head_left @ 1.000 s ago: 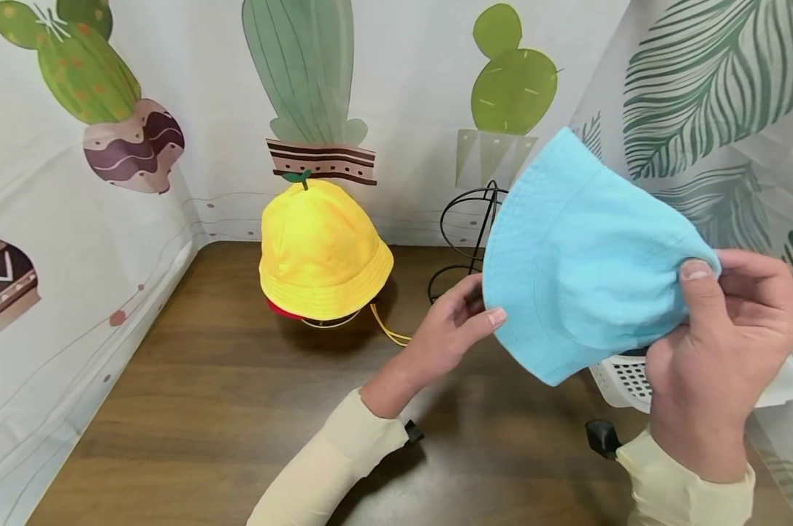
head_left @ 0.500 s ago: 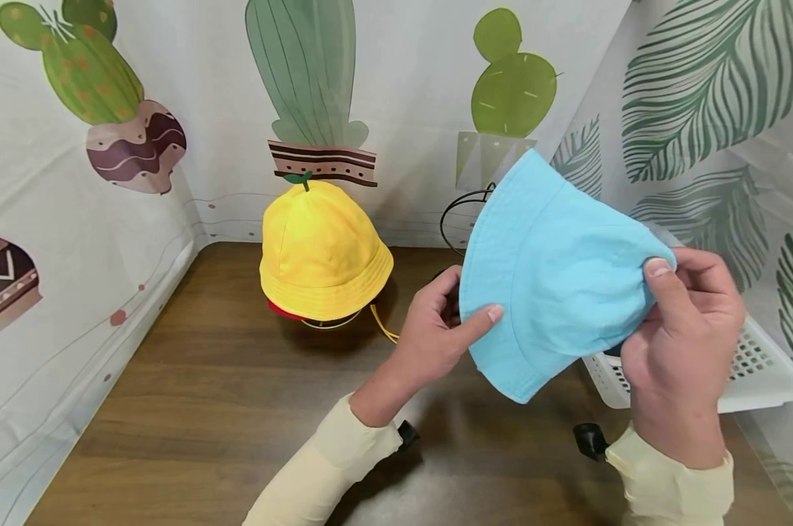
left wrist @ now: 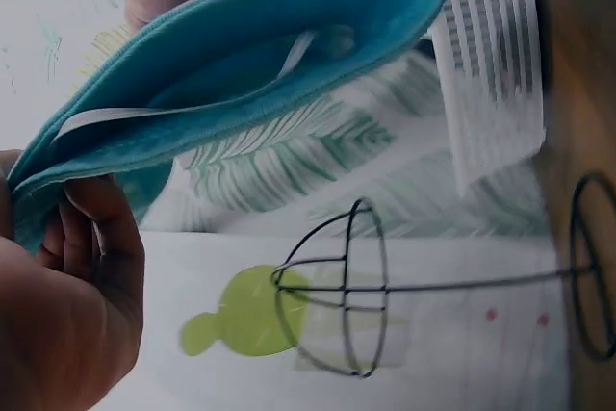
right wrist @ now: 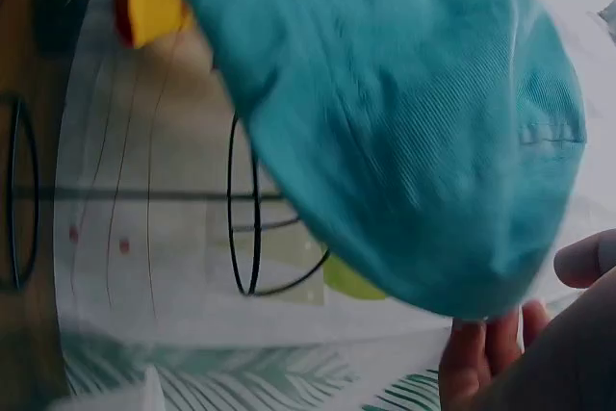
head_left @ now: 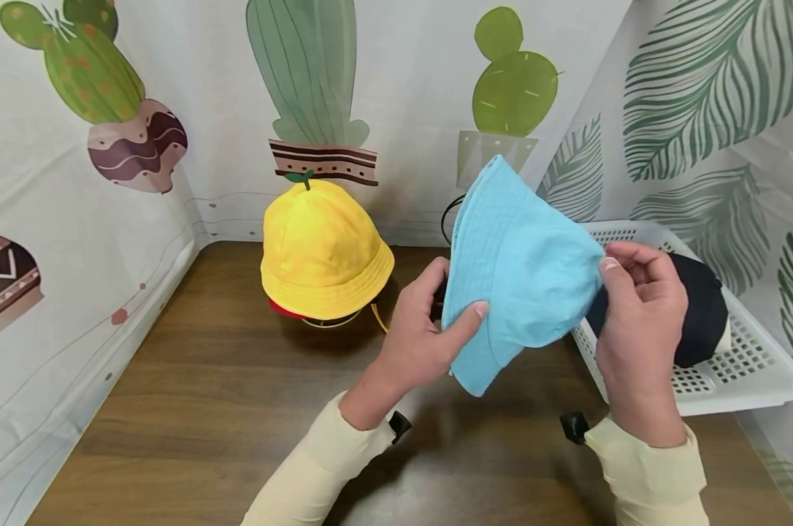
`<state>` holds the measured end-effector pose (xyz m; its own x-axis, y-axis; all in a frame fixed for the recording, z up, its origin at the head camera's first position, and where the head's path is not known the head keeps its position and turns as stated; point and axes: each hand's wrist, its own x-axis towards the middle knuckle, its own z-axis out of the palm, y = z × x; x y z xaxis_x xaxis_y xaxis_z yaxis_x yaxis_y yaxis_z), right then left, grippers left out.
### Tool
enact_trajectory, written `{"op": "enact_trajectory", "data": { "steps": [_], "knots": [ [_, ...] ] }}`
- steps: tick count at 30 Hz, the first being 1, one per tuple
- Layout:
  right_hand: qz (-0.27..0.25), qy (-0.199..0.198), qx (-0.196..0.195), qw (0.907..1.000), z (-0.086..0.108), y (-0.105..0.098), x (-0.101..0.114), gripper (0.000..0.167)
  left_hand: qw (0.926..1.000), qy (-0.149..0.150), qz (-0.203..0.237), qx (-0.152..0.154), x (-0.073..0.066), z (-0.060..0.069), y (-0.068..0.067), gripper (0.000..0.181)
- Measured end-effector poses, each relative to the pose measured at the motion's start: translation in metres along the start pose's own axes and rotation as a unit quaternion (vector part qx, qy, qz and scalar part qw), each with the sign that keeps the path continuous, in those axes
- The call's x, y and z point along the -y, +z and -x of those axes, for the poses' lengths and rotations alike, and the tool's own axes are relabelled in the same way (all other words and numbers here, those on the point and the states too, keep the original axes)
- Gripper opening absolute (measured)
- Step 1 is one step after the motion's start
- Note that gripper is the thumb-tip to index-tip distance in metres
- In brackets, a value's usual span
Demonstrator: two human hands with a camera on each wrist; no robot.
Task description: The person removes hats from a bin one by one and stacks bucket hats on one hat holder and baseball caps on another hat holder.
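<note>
Light-blue hat (head_left: 524, 267) shifted leftward, crown (head_left: 548, 285) creased; left hand (head_left: 419, 336) pinching brim (head_left: 477, 241), right hand (head_left: 642, 329) at crown, hold unclear

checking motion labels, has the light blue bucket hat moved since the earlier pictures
Yes, left in the head view: the light blue bucket hat is now closer to the unmoved yellow bucket hat.

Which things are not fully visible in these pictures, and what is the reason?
Head view:
- wire stand: mostly behind the blue hat
- dark hat: middle behind the right hand
- red item: partly covered by the yellow hat

Left wrist view:
- white basket: cut off by the top edge
</note>
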<state>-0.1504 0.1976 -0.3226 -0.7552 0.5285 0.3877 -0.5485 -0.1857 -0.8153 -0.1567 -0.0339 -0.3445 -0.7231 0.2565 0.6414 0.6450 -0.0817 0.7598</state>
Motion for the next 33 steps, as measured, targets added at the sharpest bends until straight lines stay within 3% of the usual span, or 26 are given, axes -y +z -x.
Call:
{"op": "enact_trajectory", "data": {
  "steps": [3,5,9,11,15,17,19,25,33],
  "knots": [
    [0.076,-0.053,-0.006,0.9957,0.003,0.001,-0.002,0.016,0.9974,0.044,-0.057,-0.008,-0.006,0.000,-0.001,0.019],
    [0.111,-0.086,0.012,0.9900,0.009,0.002,0.000,0.013,0.9933,0.068,-0.092,-0.016,-0.010,0.000,0.000,0.016],
    [0.111,-0.132,0.108,0.9791,0.027,0.010,0.008,0.009,0.9818,0.098,-0.159,-0.032,-0.017,0.001,0.003,0.014],
    [0.106,-0.140,0.175,0.9688,0.037,0.016,0.012,0.012,0.9765,0.104,-0.184,-0.043,-0.020,0.002,0.004,0.014],
    [0.146,-0.164,0.281,0.9342,0.053,0.028,0.015,0.017,0.9693,0.104,-0.210,-0.073,-0.023,0.004,0.006,0.015],
    [0.169,-0.175,0.310,0.9190,0.057,0.034,0.015,0.021,0.9665,0.103,-0.219,-0.086,-0.024,0.005,0.007,0.015],
    [0.174,-0.174,0.331,0.9112,0.060,0.039,0.015,0.024,0.9635,0.104,-0.228,-0.095,-0.025,0.006,0.007,0.016],
    [0.153,-0.151,0.347,0.9127,0.066,0.051,0.017,0.028,0.9541,0.122,-0.255,-0.098,-0.028,0.009,0.005,0.017],
    [0.145,-0.134,0.333,0.9222,0.068,0.054,0.018,0.026,0.9623,0.138,-0.233,-0.025,-0.030,0.009,0.005,0.024]
  ]
}}
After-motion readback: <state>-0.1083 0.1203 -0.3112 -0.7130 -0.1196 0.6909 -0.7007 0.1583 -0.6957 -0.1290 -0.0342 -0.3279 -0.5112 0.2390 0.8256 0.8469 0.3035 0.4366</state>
